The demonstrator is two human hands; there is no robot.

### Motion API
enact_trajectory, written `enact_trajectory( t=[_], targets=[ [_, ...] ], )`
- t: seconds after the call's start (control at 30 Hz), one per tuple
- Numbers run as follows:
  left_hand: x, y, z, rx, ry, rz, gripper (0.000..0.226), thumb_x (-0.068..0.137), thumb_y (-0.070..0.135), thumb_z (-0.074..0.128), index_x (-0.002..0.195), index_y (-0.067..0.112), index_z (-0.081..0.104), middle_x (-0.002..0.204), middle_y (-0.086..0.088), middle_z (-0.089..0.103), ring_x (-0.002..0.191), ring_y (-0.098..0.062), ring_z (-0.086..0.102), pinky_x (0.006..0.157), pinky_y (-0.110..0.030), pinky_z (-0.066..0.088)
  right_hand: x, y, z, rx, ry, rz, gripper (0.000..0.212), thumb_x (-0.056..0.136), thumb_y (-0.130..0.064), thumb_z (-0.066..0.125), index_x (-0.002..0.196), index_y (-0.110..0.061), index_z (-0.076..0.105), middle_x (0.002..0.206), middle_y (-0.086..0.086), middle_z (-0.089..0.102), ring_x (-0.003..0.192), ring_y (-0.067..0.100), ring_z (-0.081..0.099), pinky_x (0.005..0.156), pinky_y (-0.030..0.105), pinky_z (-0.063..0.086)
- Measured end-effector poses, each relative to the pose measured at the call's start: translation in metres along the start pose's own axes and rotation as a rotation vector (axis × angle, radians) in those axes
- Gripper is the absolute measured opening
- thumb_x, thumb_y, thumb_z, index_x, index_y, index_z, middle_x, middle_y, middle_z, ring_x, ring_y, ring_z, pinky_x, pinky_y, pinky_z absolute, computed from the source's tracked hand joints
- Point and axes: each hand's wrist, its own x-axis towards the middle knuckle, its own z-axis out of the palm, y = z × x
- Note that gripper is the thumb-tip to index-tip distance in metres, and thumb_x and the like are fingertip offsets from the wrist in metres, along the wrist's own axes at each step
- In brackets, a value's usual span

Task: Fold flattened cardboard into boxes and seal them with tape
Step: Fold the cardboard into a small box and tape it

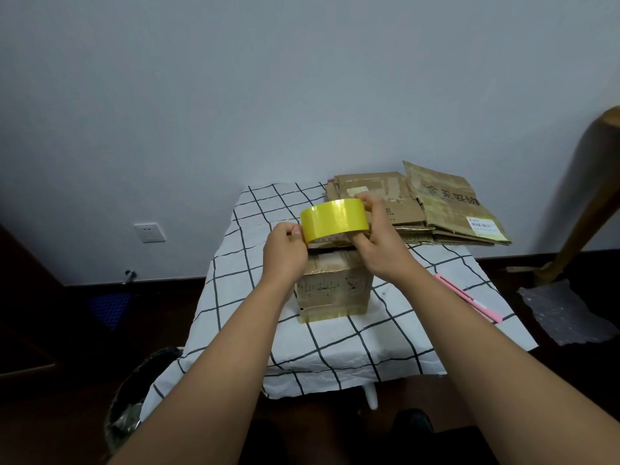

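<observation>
Holding a roll of yellow tape point(333, 220) above a small cardboard box point(335, 290), the person works with both hands raised over the middle of the table. The right hand point(380, 241) grips the roll from its right side, fingers curled over the top edge and the thumb tucked up under the lower rim, so the roll sits to the left of that palm with its broad yellow face turned towards the camera. The left hand point(285, 251) meets the roll at its lower left edge, thumb and forefinger pressed together there as if pinching the tape's end, though the end itself is too small to make out. The box stands upright on the black-and-white checked tablecloth point(335, 350), directly beneath the roll and partly hidden by both wrists; yellowish tape runs along its bottom edge, and a dark gap shows at its top just under the roll. A stack of flattened cardboard point(436, 209) lies at the far right corner of the table, well apart from the hands. A pink strip-shaped object point(469, 298) lies near the table's right edge. A wall socket point(149, 232) sits low on the wall to the left.
</observation>
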Motion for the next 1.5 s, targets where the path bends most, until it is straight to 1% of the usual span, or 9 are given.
enact_trajectory(
  t=[0.1,0.27,0.53,0.73,0.93,1.1,1.3,1.4,1.5],
  targets=[
    [-0.002,0.000,-0.005,-0.119,-0.072,-0.034,0.021,0.101,0.019,0.046,0.094,0.013,0.064,0.088,-0.005,0.066,0.079,-0.019,0.060,0.080,-0.040,0.053,0.000,0.003,0.004,-0.074,0.015,0.029,0.061,0.091,0.003,0.049,0.144,-0.020,0.027,0.129,0.004,0.043,0.109,0.019,0.049,0.088,0.031,0.041],
    [0.001,0.000,-0.011,-0.127,-0.094,0.010,0.019,0.102,0.018,0.050,0.089,0.013,0.064,0.080,-0.003,0.063,0.070,-0.013,0.055,0.070,-0.031,0.047,0.000,0.006,0.005,-0.104,0.010,0.041,0.057,0.090,0.005,0.047,0.142,-0.013,0.029,0.126,0.009,0.046,0.108,0.024,0.051,0.087,0.034,0.042],
    [0.003,0.007,-0.008,0.176,-0.105,0.059,0.029,0.105,0.017,0.030,0.081,0.015,0.046,0.081,-0.005,0.051,0.073,-0.020,0.044,0.065,-0.032,0.036,-0.001,-0.001,0.008,-0.161,0.066,0.041,0.055,0.086,0.006,0.047,0.137,-0.012,0.035,0.119,0.011,0.051,0.099,0.027,0.053,0.079,0.036,0.043],
    [0.004,0.008,-0.020,-0.056,-0.159,-0.013,0.028,0.101,0.006,0.034,0.077,0.013,0.048,0.080,-0.005,0.049,0.079,-0.021,0.047,0.075,-0.035,0.042,0.001,-0.002,0.012,-0.181,0.097,0.061,0.056,0.086,0.006,0.048,0.138,-0.011,0.036,0.125,0.010,0.048,0.104,0.023,0.050,0.077,0.030,0.037],
    [-0.003,0.012,-0.025,-0.305,-0.216,-0.155,0.014,0.102,0.015,0.050,0.103,0.004,0.058,0.097,-0.005,0.064,0.085,-0.015,0.068,0.082,-0.024,0.057,0.001,-0.006,0.010,-0.186,0.100,0.079,0.058,0.085,0.007,0.048,0.138,-0.015,0.038,0.126,0.008,0.050,0.105,0.024,0.051,0.075,0.028,0.034],
    [-0.003,0.000,-0.017,-0.083,-0.115,-0.085,0.020,0.105,0.026,0.040,0.090,0.015,0.048,0.104,-0.007,0.066,0.090,-0.021,0.071,0.088,-0.048,0.057,0.009,-0.020,0.006,-0.163,0.174,0.137,0.069,0.081,0.004,0.060,0.143,-0.019,0.040,0.131,0.005,0.055,0.113,0.024,0.055,0.089,0.039,0.046],
    [-0.009,0.008,-0.013,0.012,-0.061,-0.050,0.020,0.103,0.030,0.040,0.089,0.018,0.049,0.092,-0.003,0.065,0.091,-0.023,0.068,0.087,-0.051,0.055,0.014,-0.037,0.004,-0.158,0.225,0.242,0.014,0.093,-0.027,0.061,0.104,-0.018,0.061,0.092,0.001,0.064,0.089,0.022,0.058,0.068,0.033,0.042],
    [-0.010,0.006,-0.014,0.017,-0.066,-0.062,0.022,0.101,0.033,0.045,0.085,0.018,0.052,0.093,-0.005,0.067,0.092,-0.024,0.067,0.088,-0.051,0.055,0.011,-0.031,0.004,-0.124,0.144,0.316,0.016,0.097,-0.031,0.057,0.097,-0.015,0.058,0.082,-0.001,0.057,0.083,0.023,0.055,0.059,0.031,0.036],
    [-0.009,0.003,-0.016,-0.005,-0.074,-0.086,0.022,0.100,0.032,0.047,0.085,0.017,0.055,0.095,-0.007,0.068,0.093,-0.026,0.067,0.089,-0.052,0.055,0.006,-0.028,0.004,-0.060,0.025,0.342,0.024,0.094,-0.025,0.064,0.112,-0.011,0.060,0.102,0.007,0.065,0.095,0.024,0.059,0.076,0.036,0.047]
  ],
)
